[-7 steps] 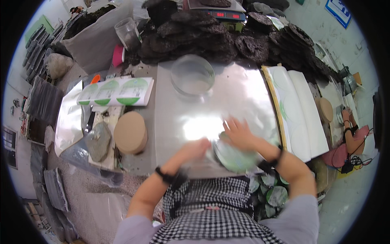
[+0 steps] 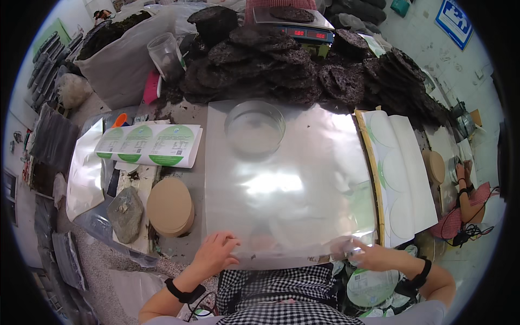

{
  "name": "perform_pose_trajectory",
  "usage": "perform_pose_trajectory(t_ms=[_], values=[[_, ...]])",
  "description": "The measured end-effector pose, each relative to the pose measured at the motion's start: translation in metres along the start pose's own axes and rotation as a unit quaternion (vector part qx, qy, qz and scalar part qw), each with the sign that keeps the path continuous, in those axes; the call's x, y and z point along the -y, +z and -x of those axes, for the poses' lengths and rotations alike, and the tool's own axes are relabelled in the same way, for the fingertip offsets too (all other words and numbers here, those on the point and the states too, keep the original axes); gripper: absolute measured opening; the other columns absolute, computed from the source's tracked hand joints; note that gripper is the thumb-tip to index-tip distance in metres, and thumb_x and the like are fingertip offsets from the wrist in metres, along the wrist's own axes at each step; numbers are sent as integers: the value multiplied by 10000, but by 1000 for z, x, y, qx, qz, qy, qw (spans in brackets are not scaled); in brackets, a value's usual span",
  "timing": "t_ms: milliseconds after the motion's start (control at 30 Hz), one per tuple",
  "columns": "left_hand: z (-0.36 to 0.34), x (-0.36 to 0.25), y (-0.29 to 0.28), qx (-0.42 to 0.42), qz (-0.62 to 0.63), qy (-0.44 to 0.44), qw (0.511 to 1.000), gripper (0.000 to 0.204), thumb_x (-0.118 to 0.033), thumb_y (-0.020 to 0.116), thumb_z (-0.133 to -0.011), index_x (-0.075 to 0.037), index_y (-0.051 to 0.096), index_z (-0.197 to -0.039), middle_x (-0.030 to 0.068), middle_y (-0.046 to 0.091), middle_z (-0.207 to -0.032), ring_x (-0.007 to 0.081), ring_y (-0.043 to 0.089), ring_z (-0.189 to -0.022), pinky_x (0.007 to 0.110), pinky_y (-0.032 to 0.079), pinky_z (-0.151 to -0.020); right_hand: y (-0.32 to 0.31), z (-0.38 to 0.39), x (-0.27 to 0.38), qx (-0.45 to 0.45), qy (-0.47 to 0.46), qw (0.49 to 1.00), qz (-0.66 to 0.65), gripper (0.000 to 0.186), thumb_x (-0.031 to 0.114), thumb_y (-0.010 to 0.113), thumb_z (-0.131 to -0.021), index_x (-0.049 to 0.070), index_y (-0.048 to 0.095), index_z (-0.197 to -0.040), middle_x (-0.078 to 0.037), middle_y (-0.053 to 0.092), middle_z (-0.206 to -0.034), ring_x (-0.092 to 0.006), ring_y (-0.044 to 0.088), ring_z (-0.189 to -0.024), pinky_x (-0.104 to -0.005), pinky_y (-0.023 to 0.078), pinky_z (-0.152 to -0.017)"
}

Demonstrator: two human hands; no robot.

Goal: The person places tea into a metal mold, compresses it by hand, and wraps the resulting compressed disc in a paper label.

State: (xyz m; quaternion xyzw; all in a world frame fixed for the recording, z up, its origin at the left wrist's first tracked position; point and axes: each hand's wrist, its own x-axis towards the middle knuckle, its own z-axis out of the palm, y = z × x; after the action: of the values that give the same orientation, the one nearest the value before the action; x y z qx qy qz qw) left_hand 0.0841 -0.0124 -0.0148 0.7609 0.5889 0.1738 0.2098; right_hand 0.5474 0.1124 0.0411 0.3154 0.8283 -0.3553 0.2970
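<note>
My left hand [image 2: 215, 253] is above the front left part of a shiny sheet [image 2: 281, 216], fingers loosely apart and holding nothing. At the sheet's front right corner is my right hand [image 2: 374, 255], its fingers stretched out and apart. Just below it, past the table's edge, lies a round clear packet with a green-and-white label [image 2: 372, 287], apparently loose from the hand. A clear round ring or shallow dish [image 2: 254, 129] sits on the far part of the sheet.
Dark dried seaweed-like discs [image 2: 260, 59] are heaped behind, below a scale [image 2: 303, 35]. To the left are green-and-white label sheets [image 2: 149, 143], a stack of brown round boards [image 2: 170, 206] and a stone [image 2: 125, 215]. White label sheets [image 2: 403, 179] lie right. Another person's hand [image 2: 461, 172] works far right.
The packet under my hands has gone from the sheet to below the table's front right edge. My hands have moved apart and nearer to me.
</note>
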Motion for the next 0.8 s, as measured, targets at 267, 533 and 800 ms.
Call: perform_pose_trajectory(t_ms=[267,533,800], values=[[-21,25,6,52,17,9,998,200,-260,776,-717,-169,634,-824,-11,579,-879,238,559,-875,356,476,-741,-171,-236,65,-427,-132,876,182,661,337,692,-845,129,423,-1412,-110,428,-1465,-282,215,-1455,-588,151,-1159],[-24,32,25,4,54,-98,994,238,-316,601,-896,-90,655,-847,107,662,-773,353,627,-751,421,500,-658,-116,-193,67,-263,-124,955,56,272,311,684,-841,41,664,-866,-110,609,-892,-301,589,-924,-534,415,-903],[-89,-22,-52,-42,81,-86,992,192,-250,640,-842,-62,643,-806,92,629,-759,298,611,-709,395,485,-633,-19,14,127,-63,-378,858,-341,254,206,729,-865,-18,622,-813,-104,595,-762,-292,571,-683,-357,461,-635]])
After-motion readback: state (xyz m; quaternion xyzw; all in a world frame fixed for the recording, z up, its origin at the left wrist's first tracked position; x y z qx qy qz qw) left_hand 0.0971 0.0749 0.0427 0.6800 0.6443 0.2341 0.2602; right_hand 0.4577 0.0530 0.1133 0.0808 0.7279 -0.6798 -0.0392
